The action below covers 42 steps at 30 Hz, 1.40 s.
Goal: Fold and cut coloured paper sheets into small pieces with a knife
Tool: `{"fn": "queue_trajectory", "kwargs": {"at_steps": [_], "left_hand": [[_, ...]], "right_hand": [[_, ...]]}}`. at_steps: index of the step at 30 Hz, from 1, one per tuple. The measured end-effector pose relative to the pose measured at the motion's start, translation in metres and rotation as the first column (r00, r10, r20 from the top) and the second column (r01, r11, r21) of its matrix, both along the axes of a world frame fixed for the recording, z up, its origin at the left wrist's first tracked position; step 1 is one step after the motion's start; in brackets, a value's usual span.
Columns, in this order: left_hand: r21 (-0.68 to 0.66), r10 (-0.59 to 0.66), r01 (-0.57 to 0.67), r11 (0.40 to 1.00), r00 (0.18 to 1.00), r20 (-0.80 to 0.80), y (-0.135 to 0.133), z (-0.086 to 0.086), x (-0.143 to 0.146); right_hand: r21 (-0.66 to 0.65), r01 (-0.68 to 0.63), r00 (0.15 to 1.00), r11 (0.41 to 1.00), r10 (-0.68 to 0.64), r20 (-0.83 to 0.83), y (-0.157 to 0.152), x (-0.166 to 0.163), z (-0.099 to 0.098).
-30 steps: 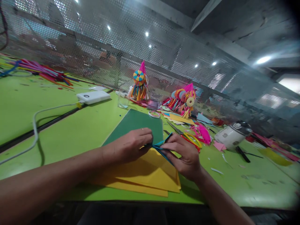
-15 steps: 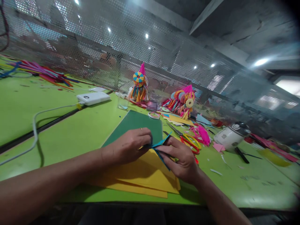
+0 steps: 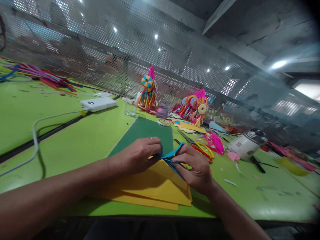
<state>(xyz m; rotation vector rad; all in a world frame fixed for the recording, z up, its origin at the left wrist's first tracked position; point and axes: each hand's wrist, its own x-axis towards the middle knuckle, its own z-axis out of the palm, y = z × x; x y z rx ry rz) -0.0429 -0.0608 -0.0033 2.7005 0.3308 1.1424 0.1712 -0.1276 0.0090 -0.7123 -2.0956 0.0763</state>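
Note:
A folded piece of blue paper (image 3: 173, 154) stretches between my two hands, its layers fanning out toward the right. My left hand (image 3: 143, 154) pinches its left end, with the fingertips partly hidden. At the other end, my right hand (image 3: 194, 166) grips the folds between thumb and fingers. Below both hands lie yellow paper sheets (image 3: 152, 186), loosely stacked near the table's front edge. Beyond my left hand is a dark green board (image 3: 147, 131), flat on the table. Scissors (image 3: 202, 150) with red and yellow handles rest just past my right hand.
A white power bank (image 3: 97, 104) with a cable lies at left, near a clear cup (image 3: 130, 106). Colourful tasselled paper ornaments (image 3: 147, 87) stand at the back by a perforated metal screen (image 3: 100, 56). A white bottle (image 3: 246, 144) lies at right among paper scraps.
The blue paper's upper flap has swung and spread wider as my right fingers shifted on it. My left hand stays almost where it was.

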Motion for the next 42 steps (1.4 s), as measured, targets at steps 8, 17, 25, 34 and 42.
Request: {"fn": "queue_trajectory", "kwargs": {"at_steps": [8, 17, 25, 34, 42], "left_hand": [[-0.078, -0.014, 0.020, 0.997, 0.997, 0.080, 0.013, -0.006, -0.005], [-0.060, 0.002, 0.005, 0.998, 0.993, 0.122, 0.012, 0.006, -0.009], [-0.014, 0.020, -0.019, 1.000, 0.990, 0.139, 0.016, 0.007, -0.010], [0.028, 0.058, -0.062, 0.998, 0.990, 0.130, 0.027, -0.002, -0.016], [0.083, 0.053, -0.066, 0.994, 0.987, 0.151, 0.026, -0.001, -0.013]], "right_hand": [[-0.157, -0.036, 0.997, 0.987, 0.046, 0.065, 0.006, 0.018, 0.012], [-0.255, -0.065, 0.997, 0.965, 0.075, 0.028, 0.004, 0.038, 0.024], [-0.240, 0.277, 0.929, 0.930, -0.323, -0.180, 0.025, 0.061, 0.024], [-0.367, 0.541, 0.841, 0.757, -0.496, 0.217, 0.036, 0.102, 0.017], [-0.318, 0.618, 0.746, 0.719, -0.408, 0.527, 0.018, 0.121, 0.005]]}}
